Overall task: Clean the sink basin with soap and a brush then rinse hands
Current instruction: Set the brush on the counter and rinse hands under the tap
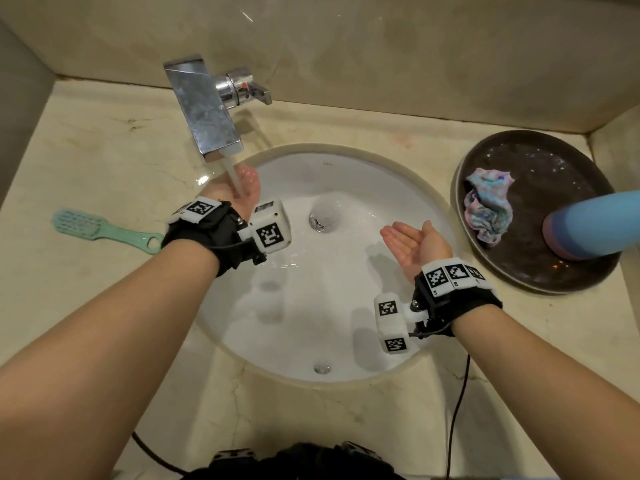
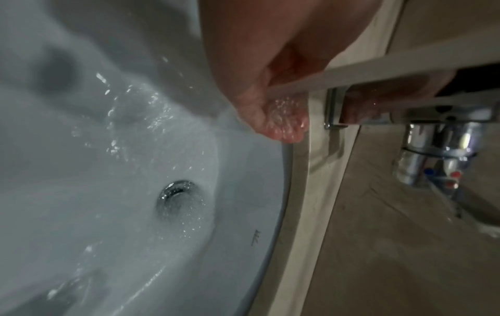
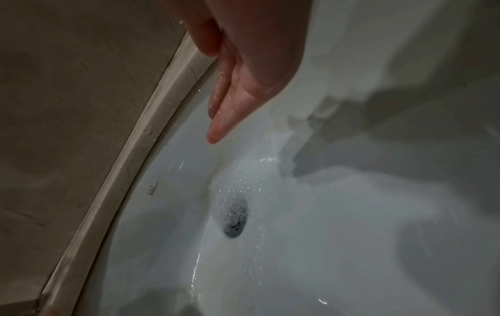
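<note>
A: Chrome first: the faucet [image 1: 204,112] at the back left of the white sink basin [image 1: 311,317] is running, and a stream of water [image 1: 232,178] falls from its spout.

B: Onto what?

A: Onto the left hand [image 1: 239,188], held palm up under the spout with the fingers relaxed and holding nothing. In the left wrist view the water breaks into droplets on the fingertips [image 2: 281,126].

B: And the other hand?

A: The right hand [image 1: 412,242] hangs over the right side of the basin, well apart from the stream, palm up and wet, fingers straight and together, gripping nothing. The right wrist view shows its fingers [image 3: 230,107] pointing toward the drain [image 3: 235,218], which has foam over it.

B: Where is the brush?

A: The mint-green brush [image 1: 104,230] lies flat on the beige stone counter [image 1: 104,150], left of the basin, with its looped handle end just beside the left wrist strap.

B: Anything on the right?

A: A dark round tray [image 1: 540,278] holding a crumpled pastel cloth [image 1: 488,206] and a blue bottle [image 1: 595,226], which is blurred at the frame edge.
</note>
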The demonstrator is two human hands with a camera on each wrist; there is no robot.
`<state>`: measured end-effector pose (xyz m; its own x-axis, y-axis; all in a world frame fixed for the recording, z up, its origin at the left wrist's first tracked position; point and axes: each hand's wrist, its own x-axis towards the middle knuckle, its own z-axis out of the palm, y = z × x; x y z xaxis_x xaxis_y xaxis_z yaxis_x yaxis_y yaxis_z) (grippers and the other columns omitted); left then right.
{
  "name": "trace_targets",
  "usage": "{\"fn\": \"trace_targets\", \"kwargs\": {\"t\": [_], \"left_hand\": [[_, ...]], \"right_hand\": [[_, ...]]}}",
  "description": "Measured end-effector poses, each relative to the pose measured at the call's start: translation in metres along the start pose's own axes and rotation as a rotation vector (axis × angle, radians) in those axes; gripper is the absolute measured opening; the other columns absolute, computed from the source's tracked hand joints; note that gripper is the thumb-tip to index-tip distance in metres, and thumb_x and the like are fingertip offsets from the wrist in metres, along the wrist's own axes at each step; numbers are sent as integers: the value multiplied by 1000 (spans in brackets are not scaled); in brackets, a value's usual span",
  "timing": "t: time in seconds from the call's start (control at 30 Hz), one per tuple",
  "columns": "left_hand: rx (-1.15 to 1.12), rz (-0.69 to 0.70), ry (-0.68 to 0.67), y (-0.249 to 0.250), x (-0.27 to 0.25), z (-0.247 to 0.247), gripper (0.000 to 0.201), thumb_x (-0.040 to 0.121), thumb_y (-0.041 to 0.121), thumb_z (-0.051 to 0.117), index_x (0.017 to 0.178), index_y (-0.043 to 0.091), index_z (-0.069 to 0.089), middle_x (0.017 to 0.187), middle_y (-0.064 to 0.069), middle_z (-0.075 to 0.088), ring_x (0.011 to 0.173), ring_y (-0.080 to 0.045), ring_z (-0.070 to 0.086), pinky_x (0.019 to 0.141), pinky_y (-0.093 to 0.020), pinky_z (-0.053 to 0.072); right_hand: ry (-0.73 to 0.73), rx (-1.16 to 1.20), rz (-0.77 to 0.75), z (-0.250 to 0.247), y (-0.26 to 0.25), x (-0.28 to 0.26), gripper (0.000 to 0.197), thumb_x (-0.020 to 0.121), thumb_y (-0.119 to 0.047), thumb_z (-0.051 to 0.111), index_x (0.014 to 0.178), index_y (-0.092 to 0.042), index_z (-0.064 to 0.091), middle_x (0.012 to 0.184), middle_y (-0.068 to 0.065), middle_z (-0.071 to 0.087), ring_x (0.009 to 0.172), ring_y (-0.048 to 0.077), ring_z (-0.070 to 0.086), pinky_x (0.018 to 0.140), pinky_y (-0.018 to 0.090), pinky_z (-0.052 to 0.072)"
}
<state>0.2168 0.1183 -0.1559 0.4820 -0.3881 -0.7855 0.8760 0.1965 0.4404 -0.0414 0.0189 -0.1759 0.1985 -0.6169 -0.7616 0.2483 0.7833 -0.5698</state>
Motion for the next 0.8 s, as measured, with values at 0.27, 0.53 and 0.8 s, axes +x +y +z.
{"fn": "trace_targets", "kwargs": {"t": [0.27,0.53,0.8], "left_hand": [[189,-81,-78,-30,-13,21,41,104,22,22,133,3,44,135,-11,52,130,-23,45,105,-29,39],[459,-151,-41,-40,-2,-5,50,104,32,17,135,1,41,135,-15,51,124,-27,50,101,-36,38],[480,-49,106,-10,3,-33,42,103,33,25,78,10,49,108,-12,56,79,-21,59,81,-34,46]], "right_hand": [[10,-22,8,-3,-1,6,56,103,-37,26,108,10,55,105,22,61,88,27,64,80,28,55],[38,-59,2,-2,2,5,53,103,-37,27,92,4,58,95,18,64,86,25,66,75,26,57],[59,-98,-8,2,9,-2,52,102,-38,29,93,3,59,97,18,65,87,26,66,78,29,56]]}}
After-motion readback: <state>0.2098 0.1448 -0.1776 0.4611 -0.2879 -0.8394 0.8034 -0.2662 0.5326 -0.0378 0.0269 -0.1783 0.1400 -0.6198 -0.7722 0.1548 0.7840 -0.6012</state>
